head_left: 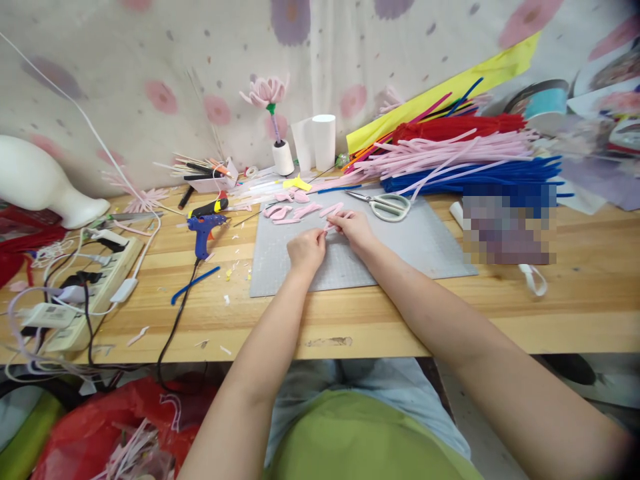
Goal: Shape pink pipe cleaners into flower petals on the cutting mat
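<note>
Both hands meet above the grey cutting mat [400,250], pinching one short piece of pink pipe cleaner [330,227] between them. My left hand [307,250] is closed on its near end. My right hand [354,229] grips the far end with thumb and fingers; much of the piece is hidden by the fingers. Just beyond lie several bent pink pipe cleaner pieces [304,211], some shaped into loops. Scissors [387,205] with pale handles rest on the mat to the right of my right hand.
A blue glue gun [203,230] stands on the left, its cord trailing over the front edge. Beyond it are a power strip [100,293] and tangled cables. Pink pipe cleaners [440,153] lie bundled at back right, near blue and red ones. A pink flower [267,93] stands at the back.
</note>
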Tool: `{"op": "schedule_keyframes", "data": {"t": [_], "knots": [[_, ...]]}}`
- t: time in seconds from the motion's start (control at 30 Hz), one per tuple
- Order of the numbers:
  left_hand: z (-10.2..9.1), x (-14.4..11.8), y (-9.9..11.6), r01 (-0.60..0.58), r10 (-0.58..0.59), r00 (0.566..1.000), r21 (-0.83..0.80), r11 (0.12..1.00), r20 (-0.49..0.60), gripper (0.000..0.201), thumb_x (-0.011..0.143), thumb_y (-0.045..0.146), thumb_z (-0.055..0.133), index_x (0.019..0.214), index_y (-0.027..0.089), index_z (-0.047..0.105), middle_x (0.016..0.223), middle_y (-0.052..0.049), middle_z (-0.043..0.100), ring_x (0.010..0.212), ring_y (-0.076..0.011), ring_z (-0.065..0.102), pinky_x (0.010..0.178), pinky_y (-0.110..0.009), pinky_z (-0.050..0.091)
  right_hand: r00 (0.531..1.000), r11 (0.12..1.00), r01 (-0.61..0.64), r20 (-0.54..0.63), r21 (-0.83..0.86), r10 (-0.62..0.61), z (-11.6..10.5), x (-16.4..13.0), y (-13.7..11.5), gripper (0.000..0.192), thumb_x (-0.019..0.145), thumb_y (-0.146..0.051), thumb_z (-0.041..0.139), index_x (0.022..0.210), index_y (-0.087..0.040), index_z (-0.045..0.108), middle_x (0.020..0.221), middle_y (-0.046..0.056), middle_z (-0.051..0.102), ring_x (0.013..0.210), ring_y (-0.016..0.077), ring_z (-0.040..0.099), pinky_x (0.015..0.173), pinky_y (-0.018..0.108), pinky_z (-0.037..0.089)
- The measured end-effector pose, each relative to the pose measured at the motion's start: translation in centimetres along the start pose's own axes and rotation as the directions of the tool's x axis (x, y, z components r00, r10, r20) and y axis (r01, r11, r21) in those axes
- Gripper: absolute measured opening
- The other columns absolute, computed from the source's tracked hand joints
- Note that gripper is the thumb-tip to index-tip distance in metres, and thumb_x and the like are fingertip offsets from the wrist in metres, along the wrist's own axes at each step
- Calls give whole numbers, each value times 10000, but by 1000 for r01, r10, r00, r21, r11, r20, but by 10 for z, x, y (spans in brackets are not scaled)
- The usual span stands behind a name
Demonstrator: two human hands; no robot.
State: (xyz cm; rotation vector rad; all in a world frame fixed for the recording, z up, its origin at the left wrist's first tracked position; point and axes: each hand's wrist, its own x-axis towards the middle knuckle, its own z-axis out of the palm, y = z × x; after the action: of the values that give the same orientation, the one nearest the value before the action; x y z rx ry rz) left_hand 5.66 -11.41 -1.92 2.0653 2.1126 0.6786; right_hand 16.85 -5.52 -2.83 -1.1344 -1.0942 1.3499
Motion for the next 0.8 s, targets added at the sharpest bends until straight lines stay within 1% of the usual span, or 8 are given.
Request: {"op": "schedule_keyframes", "data": {"t": [0.17,0.37,0.47,0.53,0.57,0.67,0.73,0.8], "knots": [[0,0,2,-4,4,1000,-2,1000,4,295,858,346,404,894,241,677,882,-43,696,807,-177,613,658,-267,353,1000,1000,-17,-20,25,17,-1,0,-5,224,554,-275,703,469,-154,534,430,-27,491,405,49,363,402,212,283],[2,-2,1,42,-45,999,-112,993,-23,291,851,381,421,927,248,668,897,-52,694,819,-181,614,683,-268,374,988,996,41,150,-79,-29,0,0,-10,232,565,-309,686,479,-151,539,433,-26,474,427,59,379,442,225,286],[6,2,-5,85,-107,993,-308,948,-55,246,824,361,474,863,223,674,832,-46,697,768,-170,624,690,-267,397,971,999,37,236,-34,-27,-4,2,-14,248,571,-373,688,587,-150,580,566,-4,556,508,68,439,480,213,310],[8,7,-10,160,-211,977,-541,826,-33,213,802,328,506,791,190,667,747,-37,689,688,-149,628,681,-260,420,976,1000,12,216,29,-18,-12,8,-17,296,607,-435,651,729,-168,609,704,11,606,578,75,482,517,206,338],[9,9,-12,196,-263,965,-664,722,-1,197,788,314,523,771,172,660,714,-32,681,649,-137,626,673,-255,433,986,999,13,164,32,-18,-17,13,-17,320,632,-457,624,790,-178,611,751,16,616,601,79,493,537,209,352],[7,15,-18,260,-343,931,-889,377,127,170,740,294,582,762,136,642,669,-21,663,567,-106,609,636,-244,462,996,974,87,10,-208,-87,-32,31,-15,268,687,-404,585,818,-171,608,777,32,624,633,103,505,594,245,382],[2,16,-19,286,-352,916,-929,234,193,177,715,293,615,763,124,638,660,-18,659,537,-89,594,616,-235,470,980,845,184,22,-502,-200,-37,43,-12,180,707,-292,573,812,-157,629,794,53,635,678,142,520,650,291,399],[-4,16,-20,316,-351,903,-936,156,247,176,705,286,632,757,117,636,654,-19,658,526,-79,589,611,-229,475,934,588,318,141,-744,-327,-37,50,-8,175,724,-221,551,849,-153,654,879,85,641,781,191,535,733,338,399]]}}
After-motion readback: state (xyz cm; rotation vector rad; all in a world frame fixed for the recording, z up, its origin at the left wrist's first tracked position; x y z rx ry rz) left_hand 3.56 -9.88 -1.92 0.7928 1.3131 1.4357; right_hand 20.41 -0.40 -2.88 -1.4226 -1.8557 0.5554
